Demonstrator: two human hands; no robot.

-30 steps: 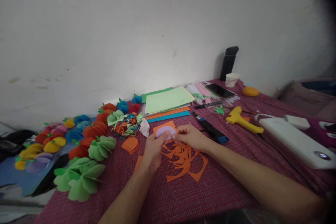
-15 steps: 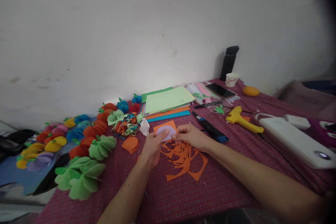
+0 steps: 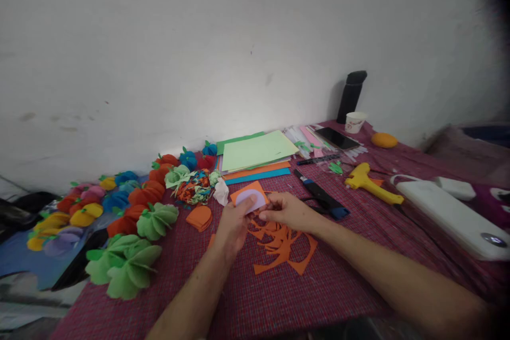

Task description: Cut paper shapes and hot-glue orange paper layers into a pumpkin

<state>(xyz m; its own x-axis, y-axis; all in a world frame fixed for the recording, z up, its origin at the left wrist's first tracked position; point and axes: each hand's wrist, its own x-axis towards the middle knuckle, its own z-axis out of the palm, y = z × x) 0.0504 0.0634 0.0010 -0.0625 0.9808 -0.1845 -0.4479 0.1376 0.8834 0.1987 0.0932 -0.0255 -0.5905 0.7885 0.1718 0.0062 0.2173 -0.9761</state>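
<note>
My left hand grips a piece of orange paper with a pale purple paper circle on top, the thumb pressing on the circle. At the right edge of this paper are the bent fingers of my right hand, closed on the orange paper; their tips are partly hidden. Beneath the hands lies a heap of orange paper offcuts. A small stack of rounded orange paper pieces rests left of my left hand.
Several paper pumpkins crowd the left side, beside shredded paper. Paper sheets lie at the back. To the right are a black and blue tool, a yellow glue gun, a white power bank, a phone and a cup.
The orange paper with the purple circle has tilted slightly in my left hand. My right thumb has moved lower, off the circle's edge. The view has shifted a little.
</note>
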